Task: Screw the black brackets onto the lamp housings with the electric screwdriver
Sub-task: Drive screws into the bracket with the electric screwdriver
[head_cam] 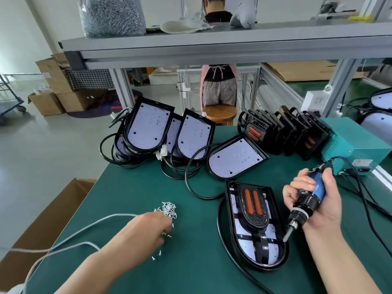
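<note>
Near the table's (118, 187) front edge, the left hand (152, 228) reaches into the loose screws (168, 209); whether its fingers pinch one cannot be told. The right hand (314, 200) grips the screwdriver (305, 202), its bit at the rim of a housing (273, 253) with a bracket (253, 206) seated on it. Toward the far edge, several bare housings (235, 159) and spare brackets (282, 130) remain. Progress is judged early.

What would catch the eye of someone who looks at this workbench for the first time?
First, the right hand grips the blue electric screwdriver, its bit pointing down at the near lamp housing, where a black bracket with two orange strips lies. To the left, the left hand hangs over the loose screws on the green table. Behind, more housings lean in a row.
</note>
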`<state>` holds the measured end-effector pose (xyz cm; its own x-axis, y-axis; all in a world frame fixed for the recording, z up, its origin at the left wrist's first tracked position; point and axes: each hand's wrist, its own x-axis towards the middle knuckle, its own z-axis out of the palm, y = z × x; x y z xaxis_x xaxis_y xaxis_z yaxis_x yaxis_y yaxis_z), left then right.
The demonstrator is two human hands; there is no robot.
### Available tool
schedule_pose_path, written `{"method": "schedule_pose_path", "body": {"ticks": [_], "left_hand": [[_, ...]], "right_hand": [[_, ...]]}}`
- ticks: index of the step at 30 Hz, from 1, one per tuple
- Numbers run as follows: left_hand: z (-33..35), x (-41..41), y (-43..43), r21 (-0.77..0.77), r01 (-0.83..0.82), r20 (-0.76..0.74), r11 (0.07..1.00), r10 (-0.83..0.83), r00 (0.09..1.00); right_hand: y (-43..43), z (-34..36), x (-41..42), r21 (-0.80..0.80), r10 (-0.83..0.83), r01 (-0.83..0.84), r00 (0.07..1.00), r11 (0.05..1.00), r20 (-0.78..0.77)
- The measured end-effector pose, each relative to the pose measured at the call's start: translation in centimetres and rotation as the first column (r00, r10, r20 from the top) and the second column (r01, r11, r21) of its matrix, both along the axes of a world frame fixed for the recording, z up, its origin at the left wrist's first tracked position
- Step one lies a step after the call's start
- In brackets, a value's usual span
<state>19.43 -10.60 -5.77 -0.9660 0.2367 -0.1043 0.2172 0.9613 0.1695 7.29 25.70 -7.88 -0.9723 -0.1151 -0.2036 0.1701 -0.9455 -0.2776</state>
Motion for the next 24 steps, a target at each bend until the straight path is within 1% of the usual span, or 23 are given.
{"method": "schedule_pose_path", "body": {"ticks": [3,5,6,7,8,9,10,11,13,14,16,17,18,19,21,23,24], "left_hand": [[0.1,-0.7,0.3,-0.163,0.051,0.014,0.985,-0.049,0.999],[0.4,-1.1,0.5,-0.197,0.086,0.040,0.977,-0.079,0.996],[0.6,-1.2,0.7,-0.156,0.083,0.040,0.984,-0.078,0.996],[0.7,-1.3,1.0,-0.066,0.065,0.024,0.996,-0.064,0.998],[1.0,-1.2,1.5,0.065,0.036,0.000,0.997,-0.036,0.999],[1.3,-1.1,2.2,0.214,-0.006,-0.022,0.977,0.011,1.000],[1.7,-1.0,3.1,0.366,-0.057,-0.023,0.929,0.070,0.997],[2.1,-1.1,4.0,0.494,-0.111,0.000,0.863,0.128,0.992],[2.7,-1.4,5.6,0.681,-0.203,0.069,0.704,0.214,0.974],[2.8,-1.6,6.4,0.767,-0.247,0.119,0.592,0.248,0.962],[3.1,-2.0,7.9,0.899,-0.327,0.256,0.290,0.257,0.932],[3.3,-2.1,8.6,0.922,-0.358,0.322,0.146,0.220,0.921],[3.4,-2.2,9.5,0.923,-0.383,0.373,0.037,0.159,0.914],[3.6,-2.2,10.3,0.915,-0.402,0.404,-0.038,0.098,0.910],[3.7,-2.4,11.3,0.897,-0.423,0.426,-0.129,0.000,0.905],[3.8,-2.6,11.8,0.885,-0.431,0.432,-0.179,-0.033,0.901],[3.8,-2.7,11.9,0.884,-0.429,0.430,-0.187,-0.037,0.902]], "right_hand": [[-0.2,1.1,0.3,0.010,-0.013,0.013,1.000,1.000,0.007],[-0.2,1.9,0.5,0.015,-0.030,0.030,0.999,0.999,0.019],[-0.2,2.4,0.5,0.022,-0.043,0.043,0.999,0.999,0.024],[-0.2,2.8,0.5,0.030,-0.058,0.057,0.998,0.998,0.027],[-0.3,3.4,0.6,0.039,-0.070,0.069,0.997,0.997,0.028],[-0.4,3.9,0.7,0.046,-0.081,0.080,0.996,0.996,0.027],[-0.5,4.5,0.8,0.050,-0.091,0.090,0.995,0.995,0.026],[-0.7,5.1,0.9,0.053,-0.102,0.100,0.995,0.994,0.024],[-1.2,6.3,1.1,0.070,-0.131,0.129,0.991,0.989,0.018],[-1.5,7.0,1.2,0.086,-0.151,0.149,0.988,0.985,0.014],[-2.3,8.2,1.3,0.133,-0.197,0.195,0.980,0.972,-0.002],[-2.7,8.7,1.3,0.165,-0.220,0.220,0.975,0.962,-0.019],[-3.1,9.1,1.3,0.200,-0.240,0.244,0.970,0.949,-0.044],[-3.6,9.5,1.4,0.231,-0.256,0.266,0.964,0.936,-0.073],[-4.4,10.3,1.4,0.271,-0.282,0.307,0.951,0.912,-0.125],[-5.1,10.9,1.5,0.300,-0.308,0.343,0.938,0.890,-0.160],[-5.4,11.2,1.5,0.312,-0.322,0.362,0.931,0.878,-0.174]]}}
